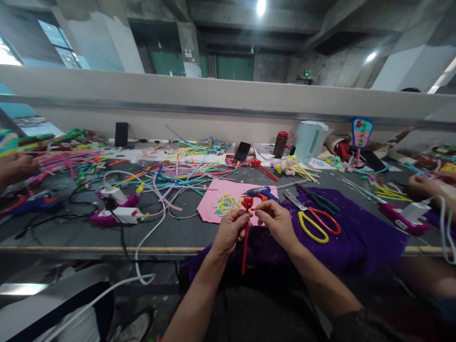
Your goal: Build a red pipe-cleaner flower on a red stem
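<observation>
1. Dark gray tabletop [188, 235] fills the near view, with a purple cloth [363, 228] draped over its front edge.
2. Just above that edge, the left hand [231, 229] has thumb and fingers closed on the stem of a red flower [247, 204], its bloom up and its stem hanging down.
3. Beside the bloom is the right hand [276, 221], thumb and forefinger drawn close together; I can't tell whether they grip anything.
4. Right of the hands, scissors [315, 223] with one yellow and one red handle rest on the cloth, near dark-handled pliers [322, 199].
5. Past the hands, a pink sheet [210, 202] bears colorful clippings [227, 204] and a blue glue gun [261, 193].
6. Other people's hands show at both sides, near magenta power strips [107, 216].
7. Farther back lie fuzzy colored stems [188, 170], a phone [242, 152], a brown bottle [281, 145] and a pale kettle [309, 141].
8. Behind stands a pale partition [213, 95], then concrete columns.
</observation>
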